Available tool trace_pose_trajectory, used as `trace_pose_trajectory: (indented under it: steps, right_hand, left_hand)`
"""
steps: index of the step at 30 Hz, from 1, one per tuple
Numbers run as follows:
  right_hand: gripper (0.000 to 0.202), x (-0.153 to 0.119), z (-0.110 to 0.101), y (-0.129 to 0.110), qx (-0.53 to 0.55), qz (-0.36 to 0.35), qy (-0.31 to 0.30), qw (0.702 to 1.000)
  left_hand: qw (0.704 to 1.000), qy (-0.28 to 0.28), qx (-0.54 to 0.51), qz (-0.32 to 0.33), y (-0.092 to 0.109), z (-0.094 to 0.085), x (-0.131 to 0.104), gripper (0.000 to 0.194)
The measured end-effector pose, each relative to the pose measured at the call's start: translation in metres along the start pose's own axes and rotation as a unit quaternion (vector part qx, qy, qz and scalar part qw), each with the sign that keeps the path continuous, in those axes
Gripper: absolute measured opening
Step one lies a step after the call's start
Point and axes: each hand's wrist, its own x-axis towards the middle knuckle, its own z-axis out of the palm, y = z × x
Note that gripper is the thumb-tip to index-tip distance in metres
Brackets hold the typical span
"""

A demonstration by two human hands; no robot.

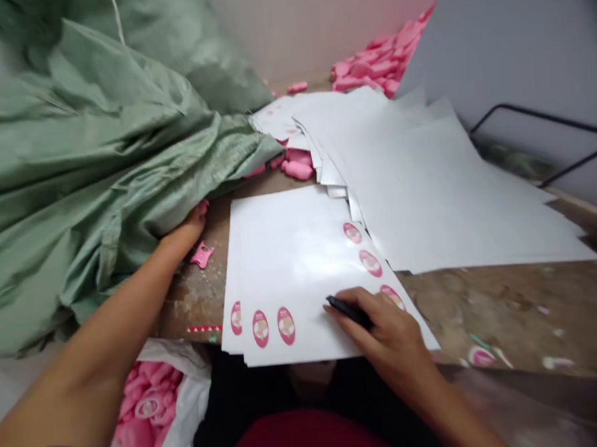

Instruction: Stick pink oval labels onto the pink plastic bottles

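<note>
My right hand (384, 326) is closed around a slim black tool (350, 311), pen-like in shape, its kind unclear. It rests on a stack of white sticker sheets (290, 257) with several oval pink stickers (286, 325) along the edges. My left hand (194, 223) reaches to the table beside the green fabric (125, 159), partly covered by its folds. Its fingers look curled, with a pink tint at their tips; what they hold is not clear. Close by lies a small flat pink piece (202, 255).
Large white sheets (441, 189) spread over the table's right half, with pink pieces (298, 165) at their left edge. A pink heap (375, 63) lies at the back. Below the table edge, a white bag (194, 382) holds pink pieces. A black metal frame (548, 117) stands right.
</note>
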Motion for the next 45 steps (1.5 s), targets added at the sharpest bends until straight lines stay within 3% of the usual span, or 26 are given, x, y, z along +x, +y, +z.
trace_pose_trajectory:
  steps: [2, 4, 5, 8, 9, 11, 16, 20, 25, 36, 41, 45]
  right_hand:
    - [0.016, 0.001, -0.001, -0.003, -0.006, 0.007, -0.018, 1.000]
    - [0.018, 0.002, -0.002, -0.006, -0.016, 0.015, -0.026, 0.999]
    - [0.020, 0.001, -0.002, -0.007, -0.021, 0.017, -0.025, 0.999]
    - [0.028, 0.002, -0.001, -0.015, -0.045, 0.004, -0.028, 0.999]
    - [0.028, 0.002, 0.001, -0.018, -0.053, -0.011, -0.036, 0.998]
    - [0.025, 0.003, 0.004, -0.026, -0.072, -0.045, -0.057, 0.995]
    - [0.021, 0.004, 0.016, -0.038, -0.115, -0.069, -0.094, 0.986]
    - [0.019, 0.004, 0.019, -0.040, -0.139, -0.074, -0.081, 0.984]
    - [0.020, 0.006, 0.018, -0.045, -0.184, -0.094, -0.072, 0.976]
    - [0.017, 0.007, 0.022, -0.049, -0.165, -0.083, -0.047, 0.982]
    - [0.012, 0.011, 0.017, -0.045, -0.081, -0.040, -0.096, 0.991]
    - [0.015, 0.010, 0.017, -0.041, -0.116, -0.052, -0.076, 0.989]
  left_hand:
    - [0.998, 0.012, -0.051, -0.021, 0.005, 0.008, -0.023, 0.037]
    - [0.975, -0.003, -0.208, -0.078, 0.019, 0.014, -0.054, 0.037]
    - [0.938, -0.023, -0.323, -0.124, 0.027, 0.017, -0.071, 0.034]
    - [0.771, -0.107, -0.571, -0.261, 0.052, 0.027, -0.121, 0.021]
    - [0.733, -0.128, -0.602, -0.289, 0.058, 0.031, -0.134, 0.018]
    - [0.702, -0.144, -0.623, -0.313, 0.065, 0.041, -0.155, 0.015]
    - [0.706, -0.105, -0.632, -0.302, 0.063, 0.058, -0.171, 0.027]
    - [0.713, -0.083, -0.630, -0.296, 0.063, 0.061, -0.171, 0.035]
    - [0.722, -0.069, -0.619, -0.302, 0.067, 0.062, -0.172, 0.031]
    - [0.705, -0.085, -0.631, -0.311, 0.064, 0.062, -0.172, 0.032]
    - [0.681, -0.085, -0.645, -0.336, 0.065, 0.058, -0.168, 0.022]
    - [0.658, -0.075, -0.668, -0.340, 0.063, 0.058, -0.167, 0.019]
